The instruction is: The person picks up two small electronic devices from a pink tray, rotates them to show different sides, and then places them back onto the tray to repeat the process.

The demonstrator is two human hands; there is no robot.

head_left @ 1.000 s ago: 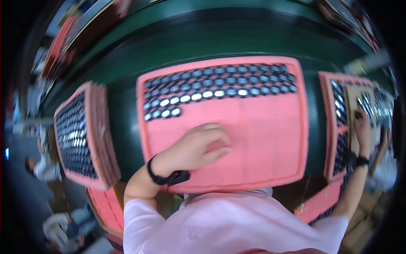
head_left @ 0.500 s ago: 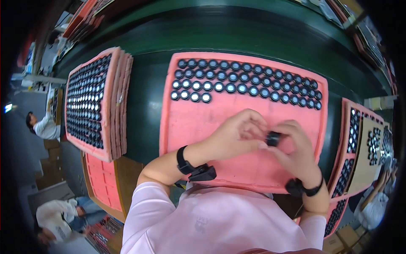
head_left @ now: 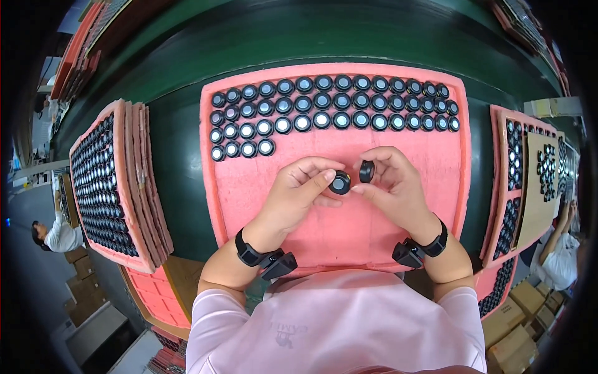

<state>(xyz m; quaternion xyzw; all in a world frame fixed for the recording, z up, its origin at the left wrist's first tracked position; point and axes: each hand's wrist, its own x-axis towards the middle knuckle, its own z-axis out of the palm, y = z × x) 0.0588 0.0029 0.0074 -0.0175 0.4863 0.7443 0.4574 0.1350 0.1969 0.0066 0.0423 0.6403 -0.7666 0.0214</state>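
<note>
1. Two small black round caps sit at the centre of the view, one in each hand, held just above the bare lower part of the pink foam tray (head_left: 398, 237).
2. One cap, the left cap (head_left: 340, 182), is pinched between the thumb and fingers of the left hand (head_left: 298, 199); its flat face with a pale shiny centre tilts up toward the camera.
3. The other, the right cap (head_left: 367, 171), is gripped at the fingertips of the right hand (head_left: 395, 190); it stands on edge, so mostly its dark rim shows.
4. The two caps lie just beside each other, the right one slightly higher and further from the body; I cannot tell whether they touch.
5. Both hands are closed narrowly, each around its own cap, with the fingertips nearly meeting over the tray's middle.
6. Nearest filled spot: the short fourth row of caps (head_left: 244, 149) on the tray lies up and to the left of the hands, closer to the left hand than to the right.
7. Each cap looks like a short disc, so it has no long axis; only the facing differs.
8. A stack of pink trays (head_left: 134, 187) full of caps lies well to the left, and more trays (head_left: 498, 187) to the right, on the dark green table (head_left: 180, 206).
9. Black wristbands show on both wrists.
</note>
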